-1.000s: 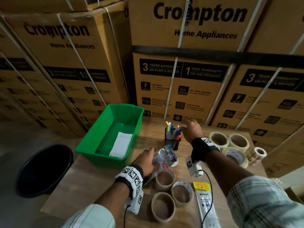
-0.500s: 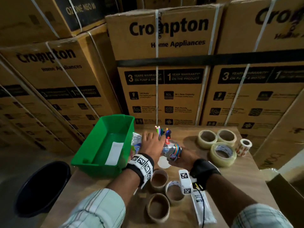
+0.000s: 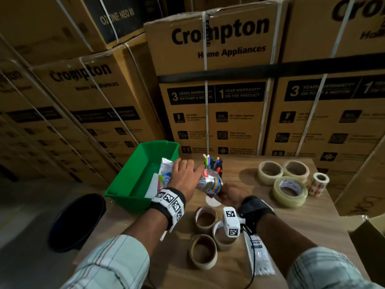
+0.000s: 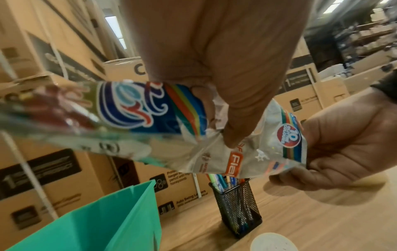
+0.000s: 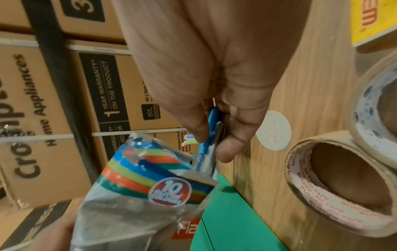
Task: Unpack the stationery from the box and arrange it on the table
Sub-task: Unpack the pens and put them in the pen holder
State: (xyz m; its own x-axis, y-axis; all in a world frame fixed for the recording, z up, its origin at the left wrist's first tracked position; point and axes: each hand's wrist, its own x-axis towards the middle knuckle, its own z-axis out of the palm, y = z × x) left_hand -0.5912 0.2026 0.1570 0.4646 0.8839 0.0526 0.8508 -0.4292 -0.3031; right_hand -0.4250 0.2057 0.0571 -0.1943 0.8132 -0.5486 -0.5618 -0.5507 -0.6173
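A clear pen pack with rainbow stripes point(image 3: 210, 182) point(image 4: 133, 115) point(image 5: 150, 186) is held above the table between the green box point(image 3: 125, 180) and the black mesh pen holder point(image 3: 215, 166) point(image 4: 236, 207). My left hand point(image 3: 184, 174) point(image 4: 214, 68) grips the pack at its crumpled middle. My right hand point(image 3: 229, 195) point(image 5: 204, 68) is at the pack's near end and pinches a blue pen point(image 5: 211, 134) that sticks out of it. Several pens stand in the holder. A white sheet point(image 3: 151, 185) lies in the box.
Three brown tape rolls point(image 3: 205, 217) and a long packet point(image 3: 259, 257) lie near me. Clear tape rolls point(image 3: 289, 191) and a sticker roll point(image 3: 318, 182) sit at the right. Stacked cartons point(image 3: 218, 80) wall the back. A black bin point(image 3: 77, 222) stands on the floor, left.
My right hand left the pen holder and came back to the pack's end. My left hand lifted the pack off the table, up beside the holder.
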